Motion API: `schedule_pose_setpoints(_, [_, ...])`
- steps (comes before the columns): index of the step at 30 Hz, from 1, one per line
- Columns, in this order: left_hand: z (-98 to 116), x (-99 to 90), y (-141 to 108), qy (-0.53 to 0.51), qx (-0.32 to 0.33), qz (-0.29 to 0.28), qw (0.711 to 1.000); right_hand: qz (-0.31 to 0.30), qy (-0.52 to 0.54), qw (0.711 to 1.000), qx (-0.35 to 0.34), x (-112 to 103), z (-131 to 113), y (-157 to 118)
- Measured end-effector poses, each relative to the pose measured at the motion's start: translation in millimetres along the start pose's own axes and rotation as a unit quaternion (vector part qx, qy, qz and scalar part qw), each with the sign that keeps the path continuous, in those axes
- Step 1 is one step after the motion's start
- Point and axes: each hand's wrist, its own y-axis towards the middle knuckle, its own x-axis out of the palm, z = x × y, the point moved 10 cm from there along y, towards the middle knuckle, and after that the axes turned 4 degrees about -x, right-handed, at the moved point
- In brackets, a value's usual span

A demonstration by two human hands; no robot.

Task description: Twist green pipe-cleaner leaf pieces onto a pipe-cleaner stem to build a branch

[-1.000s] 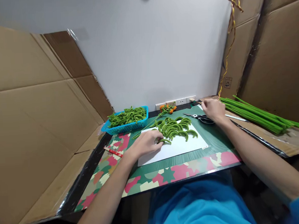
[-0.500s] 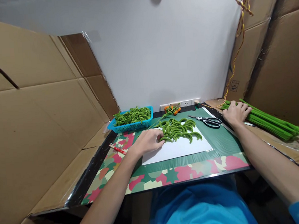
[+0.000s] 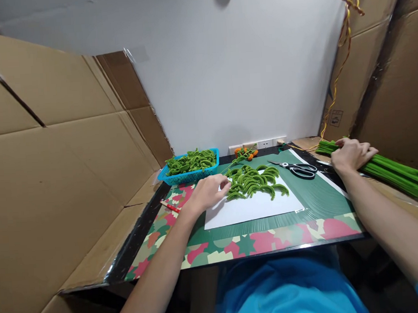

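Note:
Curved green pipe cleaner pieces (image 3: pixel 256 181) lie in a loose pile on a white sheet of paper (image 3: pixel 249 214). At the pile's left edge is my left hand (image 3: pixel 210 193), its thumb and fingers curled together. Whatever its fingertips may hold is hidden. Over on the right, my right hand (image 3: pixel 352 155) lies across a bundle of long straight green pipe cleaners (image 3: pixel 399 174), fingers wrapped over its top near the far end. Black-handled scissors (image 3: pixel 299 169) rest between the pile and my right hand, blades partly apart.
A blue basket (image 3: pixel 192 175) full of green bent pieces stands at the back left. Orange flowers with green stems (image 3: pixel 246 153) lie behind the paper. A red stick (image 3: pixel 170 207) is at left. Cardboard walls (image 3: pixel 87 150) flank the table; a yellow wire (image 3: pixel 335 83) hangs at right.
My right hand has shifted right along the bundle, and its fingers lie further over it. My left hand has lifted slightly off the nearest green piece. The whole view has moved a little.

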Motion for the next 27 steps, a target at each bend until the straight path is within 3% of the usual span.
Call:
schedule_pose_setpoints(5, [-9.5,-8.2,1.0,0.013,-0.032,0.041,0.999,0.003,-0.015,1.000,-0.013,-1.1,-5.4,-0.4])
schedule_pose_setpoints(14, [-11.7,-10.9,0.3,0.000,-0.046,0.046,0.998,-0.007,0.004,1.000,-0.008,-2.9,-9.1,-2.5])
schedule_pose_setpoints(22, [-13.6,-10.3,1.4,-0.004,-0.039,0.054,0.998,0.007,0.013,0.994,-0.110,-7.1,-38.7,-9.4])
schedule_pose_setpoints(27, [-16.8,-7.8,3.5,-0.008,-0.040,0.050,0.998,0.069,0.068,0.989,-0.111,-23.1,-40.5,-10.8])
